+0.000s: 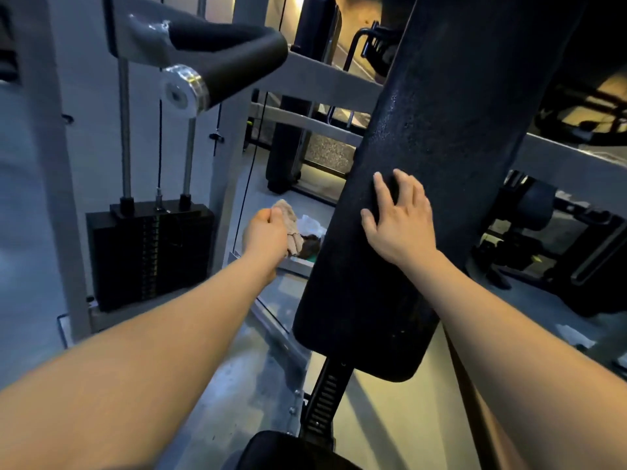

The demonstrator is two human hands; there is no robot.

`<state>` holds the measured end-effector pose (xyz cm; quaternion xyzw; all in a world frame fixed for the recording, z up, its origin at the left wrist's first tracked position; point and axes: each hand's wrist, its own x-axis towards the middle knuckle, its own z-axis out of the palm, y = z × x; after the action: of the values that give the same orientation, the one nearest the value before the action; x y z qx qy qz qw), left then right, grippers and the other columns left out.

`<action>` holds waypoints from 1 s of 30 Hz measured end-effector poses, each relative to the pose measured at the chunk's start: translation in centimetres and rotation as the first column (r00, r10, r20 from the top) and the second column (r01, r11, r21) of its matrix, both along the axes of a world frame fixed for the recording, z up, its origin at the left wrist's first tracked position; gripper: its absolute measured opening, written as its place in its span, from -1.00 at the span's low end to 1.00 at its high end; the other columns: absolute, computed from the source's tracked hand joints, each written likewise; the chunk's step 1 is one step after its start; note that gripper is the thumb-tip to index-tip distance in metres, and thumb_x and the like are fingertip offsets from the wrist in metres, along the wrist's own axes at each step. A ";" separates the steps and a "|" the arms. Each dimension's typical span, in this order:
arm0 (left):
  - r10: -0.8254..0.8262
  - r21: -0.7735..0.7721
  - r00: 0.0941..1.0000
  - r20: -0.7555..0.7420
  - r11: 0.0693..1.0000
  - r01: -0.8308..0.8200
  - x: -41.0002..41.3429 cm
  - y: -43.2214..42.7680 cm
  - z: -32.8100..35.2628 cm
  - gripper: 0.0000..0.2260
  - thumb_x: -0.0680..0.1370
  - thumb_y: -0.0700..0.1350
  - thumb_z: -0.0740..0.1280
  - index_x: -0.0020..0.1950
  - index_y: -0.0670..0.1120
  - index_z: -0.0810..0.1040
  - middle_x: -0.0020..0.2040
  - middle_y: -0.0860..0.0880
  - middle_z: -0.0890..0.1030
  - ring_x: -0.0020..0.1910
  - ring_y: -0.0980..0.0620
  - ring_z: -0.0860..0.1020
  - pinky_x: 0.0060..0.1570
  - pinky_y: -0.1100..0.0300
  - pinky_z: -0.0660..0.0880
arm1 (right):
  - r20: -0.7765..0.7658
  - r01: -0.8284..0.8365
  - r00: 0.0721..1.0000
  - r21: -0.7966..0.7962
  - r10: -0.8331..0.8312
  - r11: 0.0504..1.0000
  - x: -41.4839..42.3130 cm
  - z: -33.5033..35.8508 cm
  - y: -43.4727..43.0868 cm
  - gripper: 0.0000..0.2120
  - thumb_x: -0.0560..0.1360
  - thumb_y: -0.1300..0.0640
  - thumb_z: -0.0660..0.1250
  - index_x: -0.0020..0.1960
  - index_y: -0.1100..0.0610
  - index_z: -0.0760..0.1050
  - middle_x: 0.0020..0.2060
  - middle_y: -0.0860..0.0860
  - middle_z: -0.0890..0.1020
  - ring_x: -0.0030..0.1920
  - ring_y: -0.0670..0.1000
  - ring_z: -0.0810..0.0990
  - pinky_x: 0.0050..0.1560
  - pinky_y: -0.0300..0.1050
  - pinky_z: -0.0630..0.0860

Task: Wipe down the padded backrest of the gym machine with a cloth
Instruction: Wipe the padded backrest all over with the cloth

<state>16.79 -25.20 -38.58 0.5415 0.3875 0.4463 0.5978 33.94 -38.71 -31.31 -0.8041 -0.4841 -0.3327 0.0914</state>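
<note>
At the far left a black weight stack sits in the pale frame of the machine, with two chrome guide rods rising out of it. Above it hangs a thick black foam-covered handle with a shiny metal end cap.

The left hand is stretched forward just left of the pad, its fingers clenched round a beige cloth that bunches out above and to the right of the fist. The cloth is in the air beside the pad's left edge; whether it touches the pad I cannot tell. Behind it lies a shallow tray with something white and something dark in it.

The padded backrest, black and long, runs tilted from the upper right down to the lower middle, fine droplets or specks showing on its surface. The right hand rests flat on it about halfway down, fingers released and spread, holding nothing. Below the pad a notched black adjustment post leads down to the seat.

At the right stands another dark machine on the floor
</note>
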 end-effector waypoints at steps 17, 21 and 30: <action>-0.357 0.372 0.926 0.120 0.881 0.291 12.4 4.4 11.5 -0.63 0.65 0.14 0.22 0.17 -0.05 0.70 0.13 -0.03 0.71 0.17 -0.02 0.65 0.25 -0.04 0.55 | 0.170 0.076 0.979 0.216 -0.114 0.974 3.8 -4.2 4.3 -0.34 0.68 -0.25 -0.01 0.69 -0.01 -0.03 0.65 0.16 0.02 0.65 0.23 -0.07 0.62 0.24 -0.10; -0.429 0.264 0.839 0.336 0.898 0.353 13.1 5.8 10.2 -0.69 0.68 0.07 0.25 0.21 -0.08 0.66 0.09 -0.12 0.72 0.14 -0.11 0.67 0.07 -0.01 0.63 | 0.191 0.073 0.974 0.230 -0.119 0.970 4.0 -4.3 4.4 -0.35 0.68 -0.25 -0.01 0.68 -0.02 0.00 0.65 0.15 0.05 0.65 0.23 -0.04 0.62 0.23 -0.09; -0.452 0.386 0.853 0.259 0.858 0.338 13.5 5.4 12.4 -0.68 0.68 0.00 0.28 0.11 -0.21 0.70 0.00 -0.14 0.74 -0.01 -0.02 0.69 0.14 -0.05 0.62 | 0.219 0.062 0.968 0.259 -0.121 0.964 4.1 -4.3 4.4 -0.36 0.67 -0.24 0.01 0.68 -0.01 0.04 0.65 0.16 0.08 0.65 0.24 -0.02 0.61 0.25 -0.05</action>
<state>30.32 -19.84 -26.18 0.6159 0.0774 0.4565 0.6374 38.03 -34.36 -35.61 -0.7632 -0.4080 -0.4868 0.1191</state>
